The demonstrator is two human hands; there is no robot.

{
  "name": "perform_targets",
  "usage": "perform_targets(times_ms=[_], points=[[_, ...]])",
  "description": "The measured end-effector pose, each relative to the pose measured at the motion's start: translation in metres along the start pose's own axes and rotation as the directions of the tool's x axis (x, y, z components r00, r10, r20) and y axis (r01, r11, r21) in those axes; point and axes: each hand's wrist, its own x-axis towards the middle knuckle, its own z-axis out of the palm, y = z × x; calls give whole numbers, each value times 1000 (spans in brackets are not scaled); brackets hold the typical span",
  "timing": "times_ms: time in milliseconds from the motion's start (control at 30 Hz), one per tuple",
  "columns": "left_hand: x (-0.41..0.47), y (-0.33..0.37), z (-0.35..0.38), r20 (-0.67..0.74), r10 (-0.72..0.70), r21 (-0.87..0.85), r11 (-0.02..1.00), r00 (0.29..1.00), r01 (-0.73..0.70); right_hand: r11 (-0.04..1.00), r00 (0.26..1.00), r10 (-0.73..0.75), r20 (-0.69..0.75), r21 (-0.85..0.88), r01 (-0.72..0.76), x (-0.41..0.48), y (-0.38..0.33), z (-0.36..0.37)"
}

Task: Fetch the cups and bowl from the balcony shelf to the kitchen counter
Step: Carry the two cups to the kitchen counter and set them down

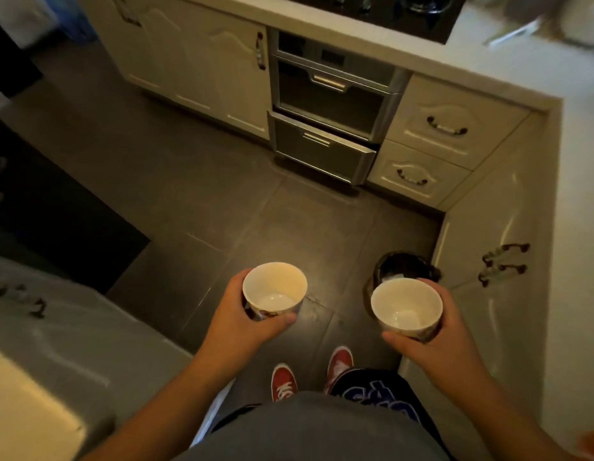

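I carry two white cups over the dark tiled kitchen floor. My left hand (242, 322) grips the left cup (275, 289), which has a printed pattern on its outer wall and is empty inside. My right hand (431, 341) grips the right cup (406, 307), also empty and upright. Both cups are held at waist height, about a cup's width apart. The pale kitchen counter (488, 71) runs along the top and down the right side. No bowl is in view.
A built-in steel appliance (328, 111) with its lower drawer slightly out sits under the counter ahead. Cream cabinets with dark handles flank it. A small black bin (402, 264) stands on the floor by the right cabinet. A dark mat (49, 207) lies at left.
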Motion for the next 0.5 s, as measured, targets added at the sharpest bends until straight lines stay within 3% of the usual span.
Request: perform_targets(times_ms=[233,500], points=[[125,30,33,46,-37,-36,999,998,38,1000,1000,2,-3,31,-2,111,6,-30],[238,72,21,-157,-86,-37,996,984,81,997,984,-71,164,-3,72,290,-42,-36]])
